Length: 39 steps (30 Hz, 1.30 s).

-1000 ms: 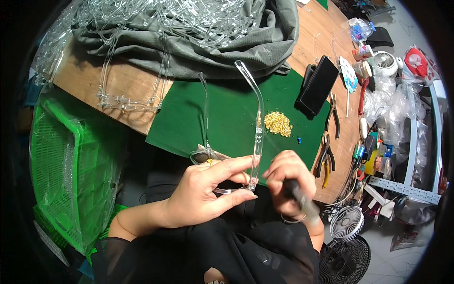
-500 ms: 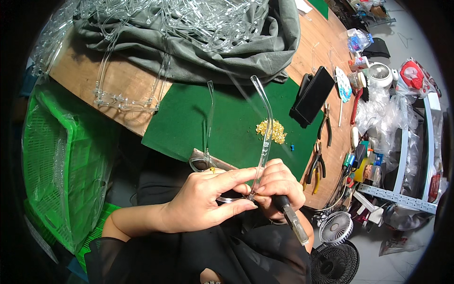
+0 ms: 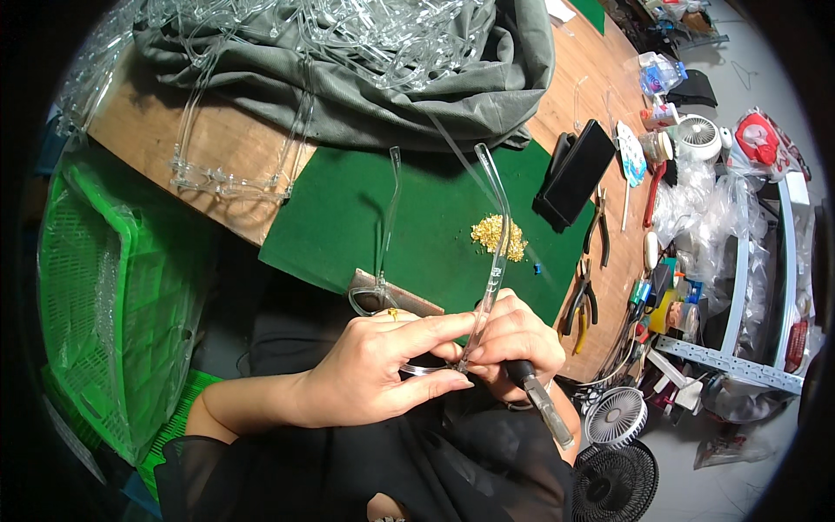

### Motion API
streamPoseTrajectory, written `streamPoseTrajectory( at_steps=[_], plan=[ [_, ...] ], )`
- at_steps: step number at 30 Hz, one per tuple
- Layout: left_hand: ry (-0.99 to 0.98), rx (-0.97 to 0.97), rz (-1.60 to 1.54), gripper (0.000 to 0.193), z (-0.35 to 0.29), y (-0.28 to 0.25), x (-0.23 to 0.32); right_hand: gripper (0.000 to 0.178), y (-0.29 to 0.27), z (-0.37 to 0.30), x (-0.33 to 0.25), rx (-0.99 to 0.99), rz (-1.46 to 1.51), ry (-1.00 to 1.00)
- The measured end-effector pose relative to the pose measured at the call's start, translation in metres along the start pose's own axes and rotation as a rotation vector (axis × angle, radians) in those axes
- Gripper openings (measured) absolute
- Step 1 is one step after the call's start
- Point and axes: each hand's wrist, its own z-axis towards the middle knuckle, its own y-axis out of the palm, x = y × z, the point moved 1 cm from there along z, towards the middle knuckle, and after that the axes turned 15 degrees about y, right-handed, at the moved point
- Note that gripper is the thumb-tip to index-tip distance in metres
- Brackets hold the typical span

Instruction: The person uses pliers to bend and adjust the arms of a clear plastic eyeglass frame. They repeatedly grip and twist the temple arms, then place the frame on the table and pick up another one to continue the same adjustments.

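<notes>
A clear plastic eyeglass frame (image 3: 500,205) is pinched at its near end by my left hand (image 3: 370,370), thumb below and fingers above. Its two temples point away from me over the green mat, one upright-looking on the right, the other on the left. My right hand (image 3: 522,335) is closed against the right temple's hinge end and also grips a tool (image 3: 550,411) with a black handle and a metal end that points back toward me. The tool's other end is hidden in my fingers. Beyond the hands lies a heap of tiny gold-coloured parts (image 3: 497,237).
Past the green mat (image 3: 339,217), a grey cloth (image 3: 417,113) holds many clear frames (image 3: 348,35). Another clear frame (image 3: 230,184) lies left. Right are a black phone-like slab (image 3: 576,174), pliers (image 3: 581,300) and small fans (image 3: 616,416). A green crate (image 3: 122,313) stands left.
The frame's temples have swung slightly to the right. My right hand and the tool have shifted a little to the right, while both hands keep their hold.
</notes>
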Motion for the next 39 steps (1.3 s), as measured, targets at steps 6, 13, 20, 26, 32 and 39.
streamPoseTrajectory(
  at_steps=[6, 13, 20, 26, 32, 39],
  plan=[
    [0.006, -0.017, 0.003, 0.057, -0.001, 0.001, -0.001, 0.014, 0.001, -0.003, 0.000, -0.018, 0.056, 0.089],
    [0.026, -0.022, -0.016, 0.055, -0.001, 0.000, -0.002, 0.017, 0.002, -0.004, -0.003, -0.006, 0.065, 0.139],
    [0.023, -0.017, -0.016, 0.056, -0.003, -0.001, -0.003, 0.015, 0.002, -0.002, -0.004, -0.023, -0.017, 0.079],
    [0.003, -0.034, -0.018, 0.055, -0.003, -0.001, -0.002, 0.015, 0.003, -0.002, -0.005, -0.002, -0.030, 0.055],
    [-0.011, -0.054, -0.037, 0.055, -0.002, -0.003, -0.002, 0.015, 0.001, 0.000, -0.007, -0.035, -0.022, 0.077],
    [0.017, -0.057, -0.007, 0.054, -0.005, -0.002, -0.003, 0.017, -0.004, 0.004, -0.012, -0.105, -0.178, 0.037]
  ],
)
